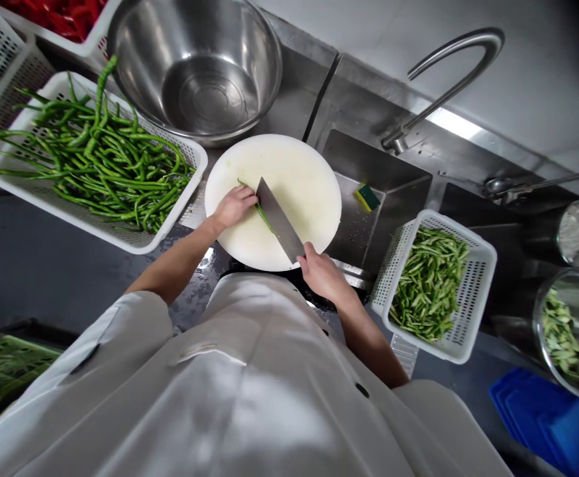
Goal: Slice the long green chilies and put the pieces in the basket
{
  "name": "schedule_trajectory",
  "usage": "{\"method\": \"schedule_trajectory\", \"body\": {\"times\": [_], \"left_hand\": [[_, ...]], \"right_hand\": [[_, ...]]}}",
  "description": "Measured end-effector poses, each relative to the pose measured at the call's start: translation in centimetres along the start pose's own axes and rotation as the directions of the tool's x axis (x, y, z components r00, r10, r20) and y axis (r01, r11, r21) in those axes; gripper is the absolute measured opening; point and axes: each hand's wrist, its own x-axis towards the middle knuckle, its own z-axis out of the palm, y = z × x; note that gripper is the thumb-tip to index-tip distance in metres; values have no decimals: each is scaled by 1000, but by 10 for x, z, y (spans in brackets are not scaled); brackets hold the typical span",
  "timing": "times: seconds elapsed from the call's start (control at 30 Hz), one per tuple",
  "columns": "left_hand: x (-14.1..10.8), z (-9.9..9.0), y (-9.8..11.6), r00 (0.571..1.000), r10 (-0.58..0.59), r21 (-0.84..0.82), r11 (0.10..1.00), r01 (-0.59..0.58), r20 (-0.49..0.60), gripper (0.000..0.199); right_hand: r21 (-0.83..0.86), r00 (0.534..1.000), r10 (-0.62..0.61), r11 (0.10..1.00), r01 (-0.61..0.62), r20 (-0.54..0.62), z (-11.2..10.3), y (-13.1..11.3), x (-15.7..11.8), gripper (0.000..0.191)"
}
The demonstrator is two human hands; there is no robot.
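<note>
- The green pod (265, 218) is located on the round white cutting board (314, 185), with one end extended beyond the left fingers.
- The left hand (237, 204) is placed on the pod; its fingers are held together and closed over it.
- The cleaver (280, 222) is gripped at its handle end by the right hand (319, 270), whose fingers are clamped shut.
- The blade is set beside the left fingertips and the pod; whether the pod is touched by the edge cannot be told.
- Whole green pods (120, 179) are contained in the left basket (130, 245); some are draped over its rim.
- Cut green pieces (431, 278) are held in the right basket (471, 285).
- A steel bowl (210, 86) is positioned beyond the board.
- A yellow and green sponge (368, 197) is seated in the sink (354, 165), behind which a curved faucet (461, 83) is mounted.
</note>
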Motion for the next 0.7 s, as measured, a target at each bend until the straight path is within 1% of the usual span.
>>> {"method": "schedule_trajectory", "body": {"times": [0.13, 0.23, 0.33, 0.43, 0.5, 0.57, 0.6, 0.7], "left_hand": [[0, 3, -1, 1000, -14, -53, 999, 13, -19, 33], [0, 3, -2, 1000, -5, -82, 997, 4, -17, 36], [0, 4, 0, 1000, -13, -128, 992, 10, -20, 36], [-1, 4, 4, 1000, -10, -103, 995, 8, -22, 35], [0, 2, 2, 1000, 2, -87, 996, -3, -12, 34], [3, -3, -5, 1000, -6, -76, 997, 5, -12, 31], [6, -7, -11, 999, -28, -59, 998, 27, -26, 30], [13, -14, -29, 993, -100, 3, 995, 100, -67, 28]], "right_hand": [[34, 999, 30, 999, -29, -16, 3, -15, 20, 31], [35, 999, 40, 999, -39, -26, -1, -14, 24, 33], [70, 999, 34, 997, -32, -24, -5, -14, 27, 32], [97, 998, 37, 995, -32, -47, 2, -24, 44, 32], [98, 997, 38, 995, -31, -73, 9, -31, 57, 33], [104, 995, 41, 994, -31, -90, 14, -31, 65, 33], [112, 994, 44, 993, -33, -98, 16, -28, 65, 33], [159, 993, 60, 986, -43, -104, 16, -15, 55, 33]]}}
